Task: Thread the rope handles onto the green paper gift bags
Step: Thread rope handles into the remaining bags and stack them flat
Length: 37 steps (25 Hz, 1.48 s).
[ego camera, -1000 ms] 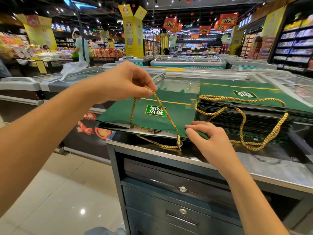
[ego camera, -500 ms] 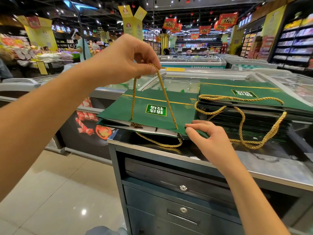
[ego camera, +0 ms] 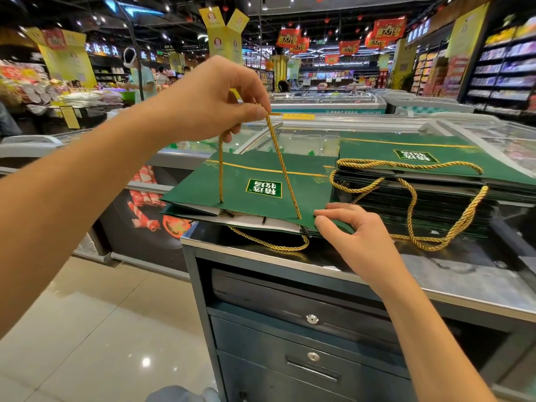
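A flat green paper gift bag [ego camera: 252,181] lies on the metal counter [ego camera: 452,274], its left side overhanging the edge. My left hand [ego camera: 214,97] is raised above it, pinching a gold rope handle [ego camera: 282,166]. Both strands of that rope run down taut into two holes near the bag's front edge. My right hand [ego camera: 356,236] presses the bag's front right corner down with its fingertips. A second gold rope loop [ego camera: 269,243] hangs from the bag's underside. To the right sits a stack of green bags [ego camera: 429,175] with gold handles [ego camera: 412,207] draped over its front.
The counter is a grey cabinet with locked drawers [ego camera: 310,320] below. Glass-topped chest freezers [ego camera: 319,132] stand behind it. A tiled floor [ego camera: 95,329] opens to the left. A person [ego camera: 139,76] stands far off among the shop displays.
My left hand has lifted the gold rope well above the bag, pulling both strands taut through the holes. My right hand has stayed on the bag's corner.
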Each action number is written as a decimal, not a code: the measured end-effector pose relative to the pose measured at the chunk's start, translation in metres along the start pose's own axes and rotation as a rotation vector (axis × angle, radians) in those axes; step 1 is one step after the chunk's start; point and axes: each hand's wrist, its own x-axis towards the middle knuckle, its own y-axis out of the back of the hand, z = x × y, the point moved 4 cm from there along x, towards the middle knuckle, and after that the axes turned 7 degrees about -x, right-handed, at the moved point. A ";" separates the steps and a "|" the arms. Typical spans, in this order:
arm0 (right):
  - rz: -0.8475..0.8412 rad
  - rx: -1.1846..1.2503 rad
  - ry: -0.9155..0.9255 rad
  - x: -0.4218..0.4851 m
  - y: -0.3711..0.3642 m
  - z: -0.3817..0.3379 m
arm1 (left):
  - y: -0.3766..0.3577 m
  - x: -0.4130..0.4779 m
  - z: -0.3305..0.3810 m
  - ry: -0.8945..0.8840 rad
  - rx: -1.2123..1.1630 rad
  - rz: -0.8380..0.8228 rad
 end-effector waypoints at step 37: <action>0.637 -0.566 0.428 -0.029 -0.015 -0.030 | -0.052 -0.144 -0.132 0.848 -0.934 0.280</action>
